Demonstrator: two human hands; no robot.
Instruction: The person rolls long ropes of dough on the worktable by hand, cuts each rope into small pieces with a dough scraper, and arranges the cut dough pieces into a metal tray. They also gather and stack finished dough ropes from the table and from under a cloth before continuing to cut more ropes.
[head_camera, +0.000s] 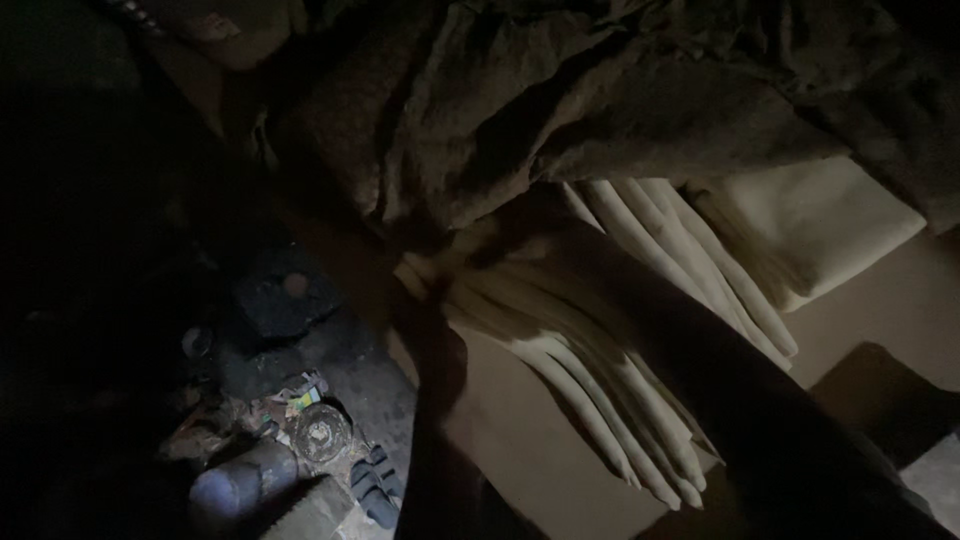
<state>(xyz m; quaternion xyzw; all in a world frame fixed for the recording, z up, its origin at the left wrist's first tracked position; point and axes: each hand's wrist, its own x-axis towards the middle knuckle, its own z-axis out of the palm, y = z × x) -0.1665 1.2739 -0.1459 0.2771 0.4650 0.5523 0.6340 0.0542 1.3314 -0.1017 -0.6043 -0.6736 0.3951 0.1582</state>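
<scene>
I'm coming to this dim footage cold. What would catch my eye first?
The pale folded cloth stands out, fanning in long cream pleats across the middle and lower right. Above it lies a heap of crumpled brown fabric. Two dark forearms reach up from the bottom edge toward the pleats, the hands lost in shadow; small clutter sits lower left.
</scene>
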